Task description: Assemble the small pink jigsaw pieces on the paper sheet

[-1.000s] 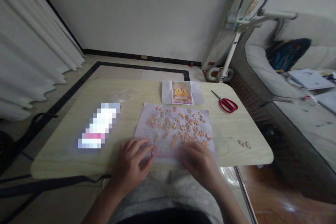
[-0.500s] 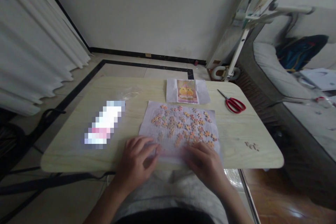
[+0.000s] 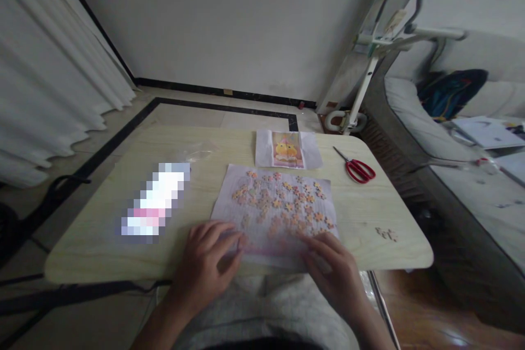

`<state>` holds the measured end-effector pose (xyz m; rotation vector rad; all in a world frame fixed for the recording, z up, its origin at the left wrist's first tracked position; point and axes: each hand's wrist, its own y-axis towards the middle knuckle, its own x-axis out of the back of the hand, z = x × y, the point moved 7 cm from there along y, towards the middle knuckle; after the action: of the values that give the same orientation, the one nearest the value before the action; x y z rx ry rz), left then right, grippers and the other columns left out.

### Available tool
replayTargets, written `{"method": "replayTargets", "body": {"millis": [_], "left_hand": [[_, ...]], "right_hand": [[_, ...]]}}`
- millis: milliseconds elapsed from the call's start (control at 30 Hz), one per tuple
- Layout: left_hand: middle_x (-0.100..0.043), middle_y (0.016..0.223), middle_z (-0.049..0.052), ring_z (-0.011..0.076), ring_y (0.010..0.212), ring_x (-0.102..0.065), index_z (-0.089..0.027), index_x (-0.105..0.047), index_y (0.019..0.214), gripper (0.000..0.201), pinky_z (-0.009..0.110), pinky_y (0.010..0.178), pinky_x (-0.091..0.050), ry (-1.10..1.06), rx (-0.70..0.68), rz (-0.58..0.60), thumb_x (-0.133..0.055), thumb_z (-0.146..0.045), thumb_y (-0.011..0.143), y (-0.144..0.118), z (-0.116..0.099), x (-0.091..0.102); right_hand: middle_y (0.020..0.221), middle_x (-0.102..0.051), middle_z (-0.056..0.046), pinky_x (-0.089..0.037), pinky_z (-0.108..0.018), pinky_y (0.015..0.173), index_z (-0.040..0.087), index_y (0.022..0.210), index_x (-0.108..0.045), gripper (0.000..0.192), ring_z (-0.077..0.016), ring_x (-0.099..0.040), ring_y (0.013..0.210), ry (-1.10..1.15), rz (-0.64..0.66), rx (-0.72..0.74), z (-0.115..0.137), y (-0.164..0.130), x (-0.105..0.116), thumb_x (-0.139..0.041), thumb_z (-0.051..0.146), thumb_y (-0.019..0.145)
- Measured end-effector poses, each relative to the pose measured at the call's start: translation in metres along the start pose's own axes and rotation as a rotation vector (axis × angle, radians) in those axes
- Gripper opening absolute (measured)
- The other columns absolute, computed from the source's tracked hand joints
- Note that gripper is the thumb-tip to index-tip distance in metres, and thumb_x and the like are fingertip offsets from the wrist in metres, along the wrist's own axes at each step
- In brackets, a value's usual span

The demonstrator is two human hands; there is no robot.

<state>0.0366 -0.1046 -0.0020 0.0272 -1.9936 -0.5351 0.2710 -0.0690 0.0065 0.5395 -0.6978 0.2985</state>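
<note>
Many small jigsaw puzzle pieces (image 3: 289, 206), mostly orange and pink, lie scattered over a white sheet (image 3: 223, 197) on the table. My left hand (image 3: 207, 257) rests at the sheet's near left corner, its fingers curled and thumb close to the index fingertip. Opposite it, my right hand (image 3: 334, 265) is bent over the near right part of the sheet, with blurred fingertips beside the nearest pieces. What either hand pinches, if anything, cannot be made out. A hazy pinkish band runs along the sheet's near side between the hands.
Behind the sheet lies a paper with a yellow cartoon picture (image 3: 287, 150). Red-handled scissors (image 3: 359, 170) sit to the right, with a few loose pieces (image 3: 386, 234) nearer the edge. Leftward are a pixelated bright object (image 3: 158, 199) and clear plastic (image 3: 199, 150) on the wooden table (image 3: 110, 175).
The view has shifted, so the table sits slightly lower and further left. My right hand has moved outward, away from the left hand. The left hand stays by the sheet's near left corner.
</note>
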Motion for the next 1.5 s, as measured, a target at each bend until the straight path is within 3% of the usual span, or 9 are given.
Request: {"method": "replayTargets", "body": {"millis": [133, 400, 533, 767, 1067, 1367, 1500], "left_hand": [[-0.064, 0.107, 0.006, 0.0249, 0.104, -0.055, -0.024, -0.065, 0.103, 0.018, 0.044, 0.09, -0.04, -0.003, 0.003, -0.012, -0.061, -0.022, 0.086, -0.001, 0.001, 0.001], [-0.064, 0.108, 0.007, 0.0262, 0.103, -0.055, -0.024, -0.066, 0.105, 0.021, 0.043, 0.087, -0.04, 0.028, -0.03, -0.025, -0.062, -0.023, 0.085, -0.001, 0.001, 0.001], [-0.064, 0.108, 0.007, 0.0264, 0.104, -0.055, -0.025, -0.065, 0.106, 0.021, 0.043, 0.087, -0.04, 0.028, -0.025, -0.012, -0.061, -0.024, 0.086, -0.001, 0.001, 0.0], [-0.064, 0.109, 0.007, 0.0261, 0.105, -0.055, -0.024, -0.066, 0.104, 0.019, 0.044, 0.089, -0.04, 0.023, -0.007, -0.001, -0.061, -0.024, 0.086, -0.001, 0.002, 0.0], [-0.064, 0.11, 0.007, 0.0262, 0.106, -0.054, -0.025, -0.067, 0.104, 0.019, 0.045, 0.09, -0.039, 0.006, 0.021, 0.002, -0.061, -0.024, 0.086, -0.001, 0.003, 0.0], [-0.064, 0.109, 0.006, 0.0253, 0.104, -0.055, -0.025, -0.067, 0.103, 0.018, 0.044, 0.089, -0.041, -0.012, 0.05, 0.013, -0.06, -0.025, 0.087, 0.0, 0.001, 0.002], [-0.064, 0.108, 0.006, 0.0253, 0.103, -0.055, -0.024, -0.066, 0.103, 0.018, 0.044, 0.089, -0.04, -0.012, 0.019, 0.006, -0.061, -0.024, 0.086, 0.001, 0.0, 0.002]], "right_hand": [[0.093, -0.063, -0.007, -0.054, -0.031, 0.072, 0.022, 0.113, -0.066, 0.024, -0.0182, -0.062, 0.083, -0.078, -0.115, -0.084, -0.015, -0.002, 0.023, -0.059, 0.018, 0.09], [0.098, -0.065, -0.009, -0.055, -0.035, 0.074, 0.021, 0.111, -0.069, 0.024, -0.0207, -0.064, 0.085, -0.183, -0.083, -0.19, -0.041, 0.008, 0.032, -0.058, 0.027, 0.091], [0.097, -0.064, -0.009, -0.054, -0.035, 0.075, 0.021, 0.108, -0.07, 0.022, -0.0207, -0.064, 0.085, -0.165, -0.041, -0.132, -0.026, 0.025, 0.017, -0.056, 0.027, 0.092], [0.079, -0.055, -0.004, -0.042, -0.027, 0.061, 0.024, 0.092, -0.072, 0.015, -0.0151, -0.054, 0.069, -0.284, 0.178, -0.077, -0.003, 0.054, -0.031, -0.057, 0.022, 0.092], [0.079, -0.051, -0.002, -0.04, -0.028, 0.065, 0.023, 0.087, -0.069, 0.015, -0.0159, -0.052, 0.073, -0.33, 0.26, -0.071, -0.001, 0.057, -0.041, -0.055, 0.022, 0.093], [0.088, -0.06, -0.006, -0.049, -0.029, 0.067, 0.022, 0.085, -0.069, 0.013, -0.0172, -0.059, 0.077, -0.108, 0.127, -0.077, -0.006, 0.058, -0.033, -0.057, 0.021, 0.089], [0.092, -0.067, -0.005, -0.05, -0.028, 0.066, 0.021, 0.086, -0.069, 0.011, -0.0158, -0.061, 0.074, 0.058, -0.015, -0.131, -0.014, 0.05, -0.007, -0.059, 0.024, 0.089]]}}
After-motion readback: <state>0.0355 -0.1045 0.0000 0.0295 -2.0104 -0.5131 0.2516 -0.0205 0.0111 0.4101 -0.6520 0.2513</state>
